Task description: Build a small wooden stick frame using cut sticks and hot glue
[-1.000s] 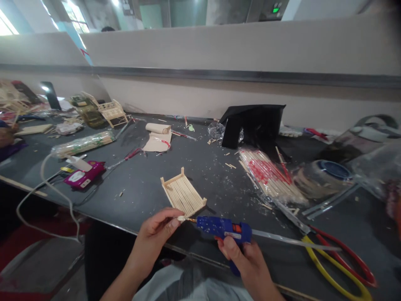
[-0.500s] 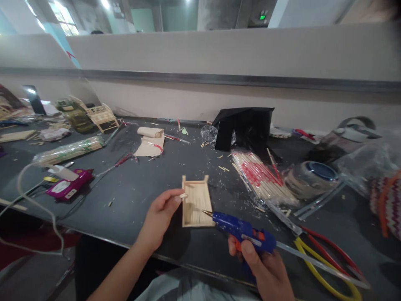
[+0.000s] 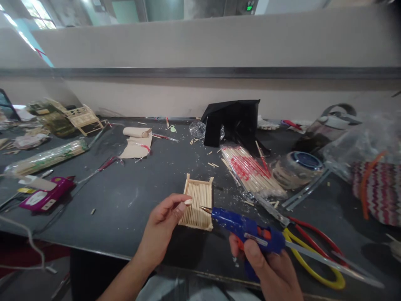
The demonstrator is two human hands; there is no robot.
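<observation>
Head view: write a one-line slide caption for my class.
Left hand holds a wood piece, right hand a blue glue gun, by a small stick frame.

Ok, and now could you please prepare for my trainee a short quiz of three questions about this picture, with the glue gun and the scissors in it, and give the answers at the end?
1. Which colour is the body of the glue gun in the right grip? (a) green (b) blue (c) white
2. True or false: a gap shows between the small pale piece in the left grip and the gun's nozzle.
3. Fill in: the scissors have one red handle and one ____ handle.

Key: 1. b; 2. true; 3. yellow
</observation>
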